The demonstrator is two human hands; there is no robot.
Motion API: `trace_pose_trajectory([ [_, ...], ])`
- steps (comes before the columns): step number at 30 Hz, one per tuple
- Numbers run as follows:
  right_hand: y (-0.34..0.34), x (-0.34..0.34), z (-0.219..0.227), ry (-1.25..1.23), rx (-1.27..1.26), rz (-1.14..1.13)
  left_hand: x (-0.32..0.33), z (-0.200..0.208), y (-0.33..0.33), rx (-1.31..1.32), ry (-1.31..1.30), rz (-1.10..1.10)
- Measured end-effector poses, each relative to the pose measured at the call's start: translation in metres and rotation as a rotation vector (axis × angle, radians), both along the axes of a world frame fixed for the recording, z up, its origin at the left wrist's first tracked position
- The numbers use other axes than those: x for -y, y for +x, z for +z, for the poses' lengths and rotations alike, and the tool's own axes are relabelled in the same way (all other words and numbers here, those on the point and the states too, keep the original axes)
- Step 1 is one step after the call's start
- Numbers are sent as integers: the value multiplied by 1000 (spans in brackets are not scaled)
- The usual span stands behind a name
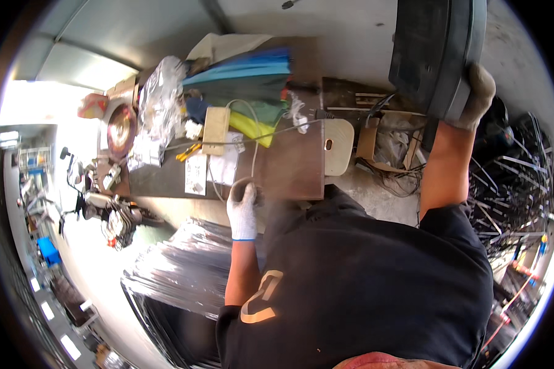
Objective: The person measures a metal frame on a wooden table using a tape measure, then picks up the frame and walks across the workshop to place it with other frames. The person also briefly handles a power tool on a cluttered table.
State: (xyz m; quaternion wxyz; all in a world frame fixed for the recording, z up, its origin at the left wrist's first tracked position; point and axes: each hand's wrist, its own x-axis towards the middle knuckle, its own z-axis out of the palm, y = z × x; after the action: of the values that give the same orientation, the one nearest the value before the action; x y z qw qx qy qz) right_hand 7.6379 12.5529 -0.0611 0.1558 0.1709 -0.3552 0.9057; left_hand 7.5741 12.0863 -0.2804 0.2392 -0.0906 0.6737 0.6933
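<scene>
My left hand, in a white glove, is closed at the near edge of a brown table. It grips a thin pale wire that loops over the tabletop. My right hand, in a grey glove, is raised high at the right. It grips the edge of a large dark flat panel and holds it up above the clutter. My black shirt fills the lower middle of the view.
The table carries blue and green folded fabric, a beige box, papers, yellow-handled pliers and plastic bags. A pale stool seat stands beside it. Shiny metal rods lie at lower left, with dark rods at the right.
</scene>
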Motion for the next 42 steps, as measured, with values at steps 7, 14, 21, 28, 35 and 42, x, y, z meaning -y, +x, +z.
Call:
trace_pose_trajectory([
  [7, 119, 105, 3, 1026, 588, -950, -108, 88, -8, -127, 546, -673],
  [14, 198, 227, -60, 633, 933, -1058, -154, 94, 61, 81, 489, -1095],
  [21, 242, 254, -39, 484, 956, -1180, -126, 153, 60, 358, 556, -1150],
  [28, 511, 142, -110, 1030, 1348, -1946, -188, 114, 257, 568, 375, -1337],
  [35, 592, 84, -130, 300, 497, -1363, -306, 134, 379, 545, 474, -1449],
  [42, 601, 179, -131, 704, 1076, -858, -415, 229, 443, 245, 680, -1329],
])
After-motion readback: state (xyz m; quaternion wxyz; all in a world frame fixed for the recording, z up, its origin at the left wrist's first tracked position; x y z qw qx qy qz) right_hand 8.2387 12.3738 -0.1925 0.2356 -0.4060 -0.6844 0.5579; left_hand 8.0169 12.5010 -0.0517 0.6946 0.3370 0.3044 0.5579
